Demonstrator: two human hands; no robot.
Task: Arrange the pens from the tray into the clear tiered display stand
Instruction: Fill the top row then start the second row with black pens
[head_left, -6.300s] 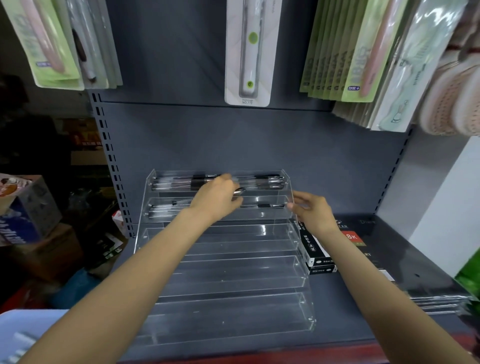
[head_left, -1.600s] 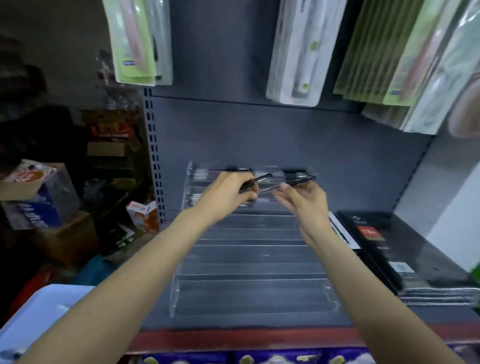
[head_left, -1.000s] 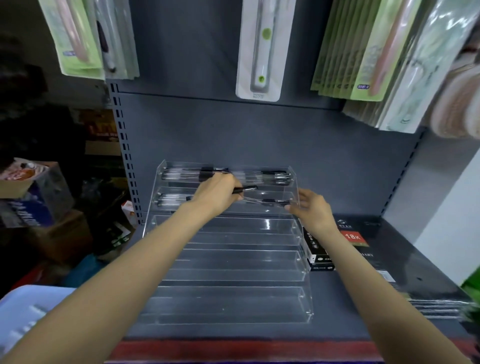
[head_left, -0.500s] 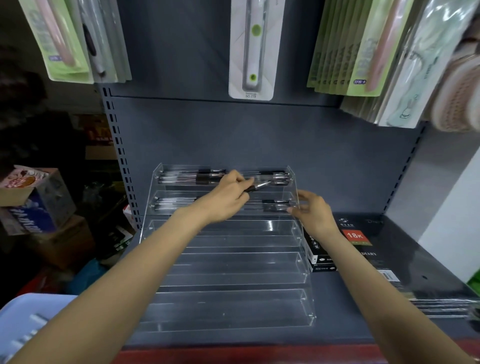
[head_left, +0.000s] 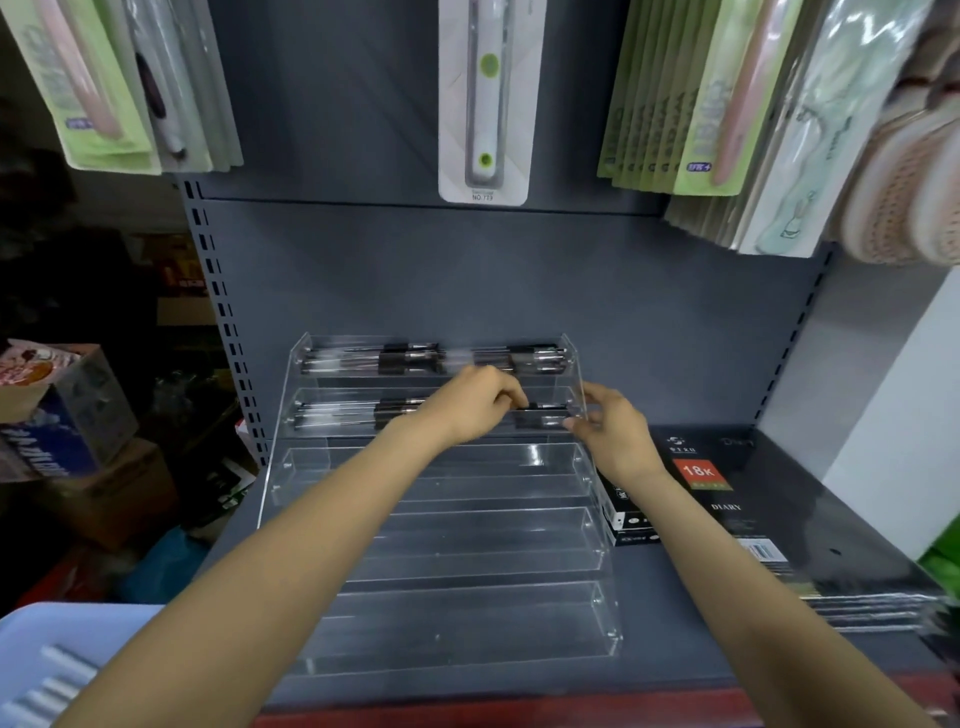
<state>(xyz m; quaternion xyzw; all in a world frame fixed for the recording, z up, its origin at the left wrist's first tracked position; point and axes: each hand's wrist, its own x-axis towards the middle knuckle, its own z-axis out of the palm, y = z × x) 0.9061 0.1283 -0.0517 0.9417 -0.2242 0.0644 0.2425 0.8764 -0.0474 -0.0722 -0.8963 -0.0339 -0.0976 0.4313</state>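
A clear tiered display stand (head_left: 441, 540) sits on the dark shelf. Its top tier holds several black-and-clear pens (head_left: 415, 357), and more pens (head_left: 343, 413) lie in the second tier. My left hand (head_left: 470, 402) reaches over the second tier, its curled fingers gripping a black pen (head_left: 537, 410) low in that tier's right half. My right hand (head_left: 608, 428) is at the right end of the same tier, fingertips touching the pens' ends beside the stand's side wall. The three lower tiers hold nothing. A pale blue tray (head_left: 47, 665) with pens shows at the bottom left.
Black diary boxes (head_left: 701, 483) lie right of the stand, touching its side. Packaged goods (head_left: 485, 98) hang from the back panel above. Cardboard boxes (head_left: 57, 410) and clutter fill the dark area left of the shelf. A red shelf edge (head_left: 493, 714) runs along the front.
My left hand has brought its pen down from above the top tier into the second tier's right half. My right hand has stayed at that tier's right end.
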